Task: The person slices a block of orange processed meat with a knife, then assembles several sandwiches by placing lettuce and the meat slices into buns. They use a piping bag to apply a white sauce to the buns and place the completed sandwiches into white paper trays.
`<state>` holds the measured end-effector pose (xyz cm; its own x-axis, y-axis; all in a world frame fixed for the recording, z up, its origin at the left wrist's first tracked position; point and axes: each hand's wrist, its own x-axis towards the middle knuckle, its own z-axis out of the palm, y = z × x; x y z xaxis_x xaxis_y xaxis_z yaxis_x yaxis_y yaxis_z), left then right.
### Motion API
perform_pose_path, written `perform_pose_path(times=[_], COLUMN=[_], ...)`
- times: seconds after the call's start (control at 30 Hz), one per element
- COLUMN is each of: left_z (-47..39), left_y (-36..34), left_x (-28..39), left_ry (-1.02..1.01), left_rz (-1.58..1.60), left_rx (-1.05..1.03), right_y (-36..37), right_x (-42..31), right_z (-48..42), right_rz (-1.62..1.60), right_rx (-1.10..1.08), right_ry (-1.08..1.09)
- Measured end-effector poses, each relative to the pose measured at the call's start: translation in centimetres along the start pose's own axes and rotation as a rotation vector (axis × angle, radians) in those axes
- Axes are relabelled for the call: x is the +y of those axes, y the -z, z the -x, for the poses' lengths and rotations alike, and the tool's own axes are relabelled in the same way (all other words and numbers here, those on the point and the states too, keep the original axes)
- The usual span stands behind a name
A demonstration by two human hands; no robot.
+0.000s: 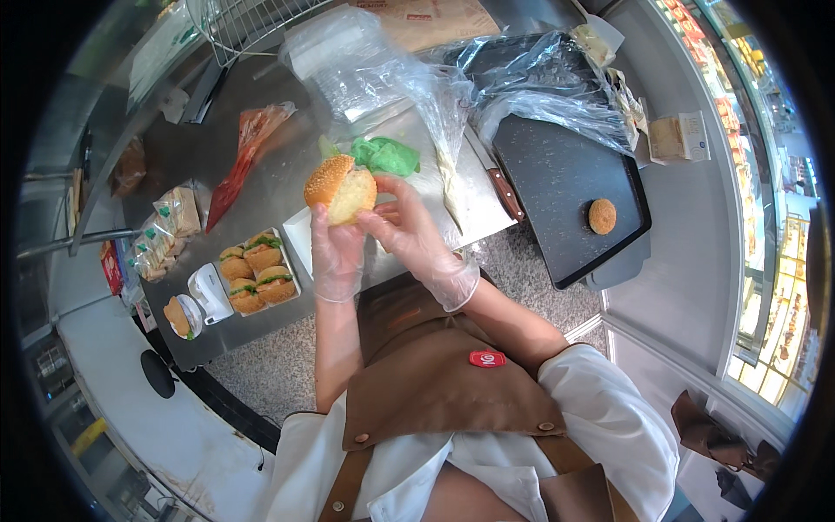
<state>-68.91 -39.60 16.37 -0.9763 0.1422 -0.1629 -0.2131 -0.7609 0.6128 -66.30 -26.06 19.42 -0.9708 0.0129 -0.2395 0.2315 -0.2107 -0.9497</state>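
Note:
My left hand, in a clear plastic glove, holds a split sesame bun from below. The bun is tilted up, its pale cut side showing. My right hand, gloved too, grips the bun's right edge with thumb and fingers. Behind the bun lie a crumpled green plastic piece and a bit of lettuce. A clear piping bag with pale filling lies to the right of it. Left of my hands, a white tray carries several filled buns with lettuce.
A brown-handled knife lies beside a dark baking tray bearing one sesame bun. Farther left are a bag of red sauce, packed sandwiches, a white device and a wrapped filled bun. Clear plastic covers the back.

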Motion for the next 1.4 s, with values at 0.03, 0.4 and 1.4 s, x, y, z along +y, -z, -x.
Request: perform_pose_path(times=[0.03,0.4,1.4], left_z=[0.2,1.6,4.7], left_y=[-0.6,-1.5,-8.3], left_x=[-0.6,-2.3,-2.6], left_ry=[0.011,0.108,0.031], left_rz=[0.098,0.428,0.163], left_rx=[0.023,-0.082,0.049], right_y=[0.7,12.0,-1.0], right_x=[0.4,11.1,-10.1], right_z=[0.3,-9.6,1.6], right_rz=[0.073,1.193,-0.615], right_rx=[0.066,0.480,0.089], right_ry=[0.078,-0.168,0.375])
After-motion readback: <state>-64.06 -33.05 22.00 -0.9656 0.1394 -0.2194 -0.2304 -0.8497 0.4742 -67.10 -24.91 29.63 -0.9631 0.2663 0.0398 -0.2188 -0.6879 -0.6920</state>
